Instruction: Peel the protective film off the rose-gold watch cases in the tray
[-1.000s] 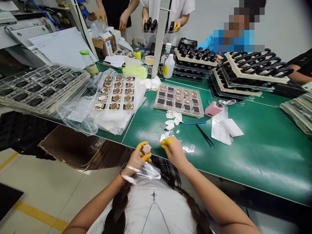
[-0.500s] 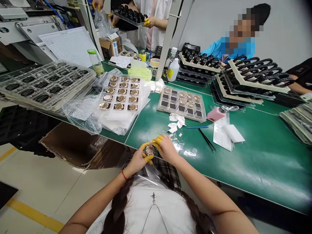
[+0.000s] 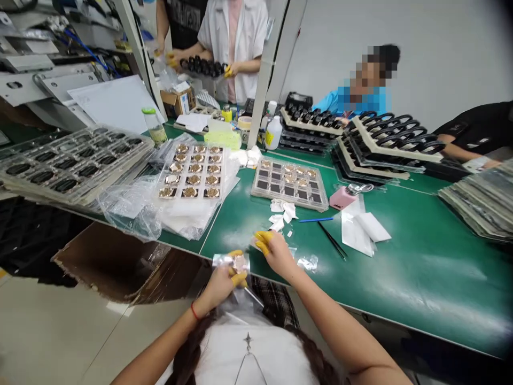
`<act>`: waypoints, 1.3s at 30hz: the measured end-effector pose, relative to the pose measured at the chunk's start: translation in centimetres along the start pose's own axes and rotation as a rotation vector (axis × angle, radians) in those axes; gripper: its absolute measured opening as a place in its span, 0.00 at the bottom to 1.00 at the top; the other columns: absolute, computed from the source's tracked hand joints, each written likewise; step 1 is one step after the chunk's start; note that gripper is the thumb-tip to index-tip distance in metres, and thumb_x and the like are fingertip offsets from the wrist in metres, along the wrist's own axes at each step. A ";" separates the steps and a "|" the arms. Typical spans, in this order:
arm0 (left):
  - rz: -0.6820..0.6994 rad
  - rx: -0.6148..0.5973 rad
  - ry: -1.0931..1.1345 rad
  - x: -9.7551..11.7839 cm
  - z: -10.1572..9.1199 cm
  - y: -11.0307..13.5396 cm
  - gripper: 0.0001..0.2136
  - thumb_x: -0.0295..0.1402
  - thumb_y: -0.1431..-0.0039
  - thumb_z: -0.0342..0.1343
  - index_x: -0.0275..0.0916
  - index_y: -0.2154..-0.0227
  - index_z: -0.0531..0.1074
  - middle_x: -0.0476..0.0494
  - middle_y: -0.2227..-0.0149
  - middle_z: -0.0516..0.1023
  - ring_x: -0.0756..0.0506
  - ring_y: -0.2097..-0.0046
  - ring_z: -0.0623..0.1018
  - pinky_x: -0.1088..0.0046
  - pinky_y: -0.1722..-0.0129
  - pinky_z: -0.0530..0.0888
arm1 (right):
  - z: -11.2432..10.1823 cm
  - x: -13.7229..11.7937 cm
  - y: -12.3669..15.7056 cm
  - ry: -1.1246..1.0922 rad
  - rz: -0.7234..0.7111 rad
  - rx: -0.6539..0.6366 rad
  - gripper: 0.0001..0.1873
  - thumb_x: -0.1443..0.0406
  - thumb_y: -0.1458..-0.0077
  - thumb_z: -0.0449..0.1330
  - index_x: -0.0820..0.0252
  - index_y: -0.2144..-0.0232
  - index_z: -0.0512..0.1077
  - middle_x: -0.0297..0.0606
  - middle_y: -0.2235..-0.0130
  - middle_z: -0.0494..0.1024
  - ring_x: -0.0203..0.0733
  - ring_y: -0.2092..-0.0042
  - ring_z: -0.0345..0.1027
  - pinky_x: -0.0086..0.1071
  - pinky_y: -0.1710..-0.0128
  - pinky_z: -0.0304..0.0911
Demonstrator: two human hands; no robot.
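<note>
My left hand [image 3: 222, 280], with yellow finger cots, is closed on a round rose-gold watch case [image 3: 239, 262] with a strip of clear film hanging off it, just off the near edge of the green table [image 3: 420, 267]. My right hand [image 3: 274, 251] hovers a little to the right above the table edge, its yellow-capped fingers curled in a pinch; what they hold is too small to make out. Scraps of clear film [image 3: 308, 262] and white wipes [image 3: 280, 211] lie beside it.
A tray of gold watch cases [image 3: 194, 171] on plastic bags lies left of centre, a second partly filled tray [image 3: 290, 182] behind my hands. Pink dispenser [image 3: 340, 198], tweezers [image 3: 332, 239], blue stick [image 3: 315, 219], white cloths [image 3: 363, 224]. Stacked trays left and right; other people work behind.
My hands have parted: the left drew the watch case toward me with film trailing, the right lifted away to the right. The camera tilted up a little.
</note>
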State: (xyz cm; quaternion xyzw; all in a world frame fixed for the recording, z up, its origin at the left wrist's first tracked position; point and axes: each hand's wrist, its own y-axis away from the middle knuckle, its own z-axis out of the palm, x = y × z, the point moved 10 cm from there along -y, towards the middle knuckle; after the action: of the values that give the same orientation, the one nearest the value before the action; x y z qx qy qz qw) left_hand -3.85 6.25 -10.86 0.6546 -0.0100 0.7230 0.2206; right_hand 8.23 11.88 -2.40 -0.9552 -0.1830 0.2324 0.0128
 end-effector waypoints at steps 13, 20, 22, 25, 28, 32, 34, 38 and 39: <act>0.219 -0.119 -0.271 6.3 0.8 -6.3 0.25 0.39 0.48 0.59 0.39 0.47 0.67 0.46 0.69 0.79 0.44 0.66 0.75 0.68 0.62 0.71 | -0.7 2.5 -2.9 -0.782 0.101 0.032 0.18 0.59 0.45 0.55 0.56 0.52 0.68 0.35 0.65 0.76 0.39 0.64 0.69 0.35 0.62 0.66; 0.104 -0.007 0.114 4.2 -2.0 -9.1 0.43 0.52 0.51 0.58 0.29 0.39 0.50 0.45 0.76 0.77 0.46 0.71 0.75 0.67 0.65 0.71 | -12.8 15.3 -16.8 -0.472 0.319 0.484 0.14 0.60 0.46 0.52 0.63 0.60 0.69 0.43 0.61 0.76 0.41 0.61 0.69 0.34 0.61 0.63; 0.081 0.010 0.137 3.6 -2.0 -9.3 0.41 0.52 0.53 0.60 0.29 0.42 0.57 0.44 0.76 0.76 0.47 0.72 0.74 0.68 0.66 0.70 | -14.6 18.4 -20.5 -0.387 0.374 0.531 0.15 0.62 0.45 0.50 0.64 0.58 0.69 0.45 0.59 0.75 0.43 0.59 0.67 0.35 0.59 0.61; 0.061 0.015 0.187 2.6 -1.9 -9.6 0.39 0.53 0.56 0.62 0.32 0.46 0.62 0.46 0.77 0.74 0.47 0.73 0.74 0.69 0.67 0.69 | -14.1 20.8 -24.9 -0.293 0.394 0.473 0.13 0.66 0.47 0.52 0.64 0.62 0.73 0.44 0.61 0.75 0.43 0.58 0.65 0.35 0.58 0.58; 0.053 -0.001 0.237 1.9 -1.9 -9.8 0.38 0.53 0.57 0.62 0.33 0.46 0.63 0.47 0.78 0.73 0.47 0.73 0.75 0.70 0.68 0.69 | -12.0 21.0 -27.4 -0.214 0.372 0.404 0.09 0.68 0.50 0.55 0.64 0.70 0.75 0.47 0.57 0.73 0.48 0.50 0.59 0.36 0.55 0.55; 0.014 -0.016 0.257 1.5 -1.9 -9.9 0.37 0.53 0.56 0.61 0.34 0.47 0.64 0.48 0.77 0.73 0.46 0.72 0.76 0.68 0.65 0.69 | -9.5 20.0 -29.3 -0.150 0.338 0.339 0.06 0.65 0.53 0.60 0.63 0.74 0.76 0.48 0.51 0.69 0.53 0.44 0.50 0.40 0.52 0.52; -0.006 -0.016 0.253 1.5 -1.8 -9.9 0.37 0.53 0.57 0.62 0.34 0.48 0.64 0.48 0.77 0.73 0.46 0.72 0.76 0.68 0.64 0.69 | -8.7 19.6 -29.7 -0.138 0.336 0.310 0.06 0.64 0.54 0.61 0.63 0.76 0.75 0.50 0.54 0.71 0.55 0.45 0.51 0.41 0.53 0.52; 0.052 0.010 0.226 2.1 -1.8 -9.9 0.37 0.54 0.57 0.61 0.33 0.49 0.64 0.47 0.77 0.74 0.47 0.73 0.75 0.68 0.66 0.69 | -9.3 17.8 -29.0 -0.162 0.333 0.302 0.07 0.67 0.54 0.59 0.65 0.71 0.73 0.49 0.62 0.73 0.53 0.51 0.59 0.43 0.54 0.53; 0.068 0.018 0.225 2.3 -1.8 -9.9 0.37 0.54 0.57 0.61 0.33 0.49 0.64 0.47 0.78 0.73 0.47 0.74 0.75 0.69 0.67 0.69 | -9.6 17.0 -28.5 -0.180 0.323 0.308 0.08 0.68 0.54 0.58 0.66 0.69 0.73 0.48 0.64 0.73 0.52 0.53 0.61 0.43 0.54 0.53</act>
State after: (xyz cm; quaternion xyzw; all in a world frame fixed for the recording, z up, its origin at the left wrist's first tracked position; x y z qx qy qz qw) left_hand -2.33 16.44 -11.68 0.5705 -0.0009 0.7991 0.1896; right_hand 16.76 45.05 1.86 -0.9342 0.0094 0.3409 0.1046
